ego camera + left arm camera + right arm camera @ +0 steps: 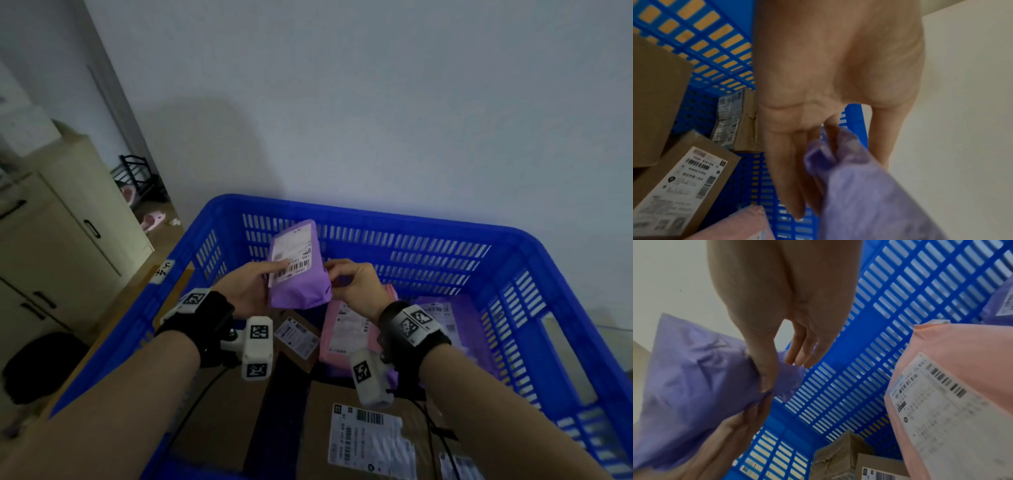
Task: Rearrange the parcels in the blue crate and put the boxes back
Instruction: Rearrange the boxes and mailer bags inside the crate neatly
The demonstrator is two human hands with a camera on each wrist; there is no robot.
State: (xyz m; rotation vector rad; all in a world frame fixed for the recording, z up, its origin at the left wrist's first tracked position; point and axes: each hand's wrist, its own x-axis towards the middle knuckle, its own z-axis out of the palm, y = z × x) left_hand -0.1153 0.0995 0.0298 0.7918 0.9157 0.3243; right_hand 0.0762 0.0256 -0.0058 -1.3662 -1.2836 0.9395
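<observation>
Your left hand (247,291) and right hand (356,284) both pinch the purple parcel (297,270) above the blue crate (445,236), mid-rearranging; next, choose a free spot among the boxes (359,438)

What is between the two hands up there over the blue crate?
A purple parcel. The left hand holds its labelled side and the right hand pinches its other edge. The head view shows this best.

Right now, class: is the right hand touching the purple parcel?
Touching. The right wrist view shows the right hand pinching the purple parcel at its corner.
</observation>
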